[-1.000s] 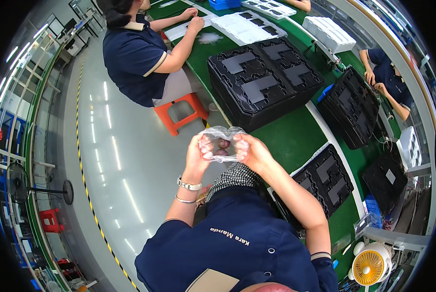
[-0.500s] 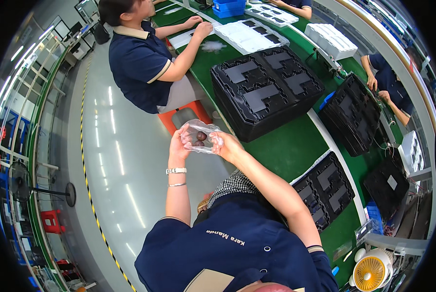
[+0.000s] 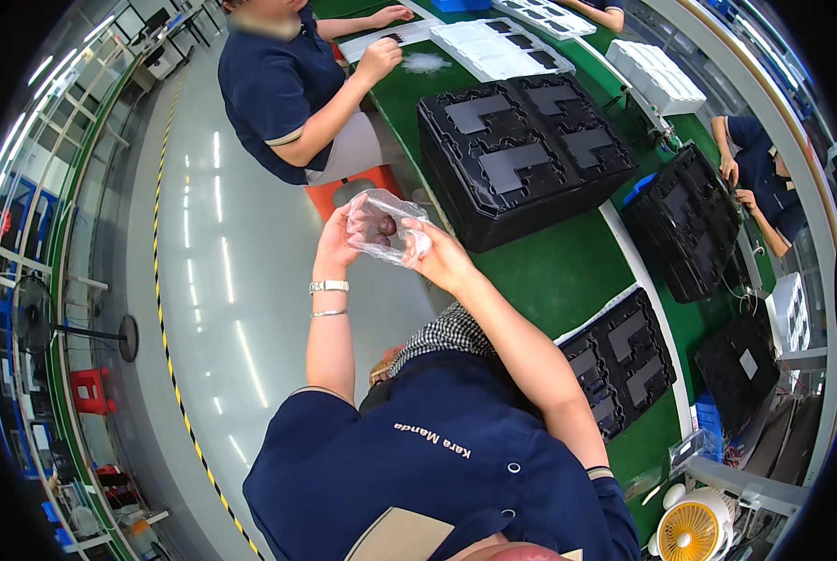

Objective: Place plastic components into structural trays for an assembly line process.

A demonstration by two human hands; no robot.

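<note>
Bag seemingly higher, both hands

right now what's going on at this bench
A person in a dark blue shirt holds a clear plastic bag up in front of them, left hand on one side and right hand on the other. Something small and dark sits inside the bag. Beside them, a green table carries a stack of black trays, with more trays further along. Another person sits at the same table further up.
</note>
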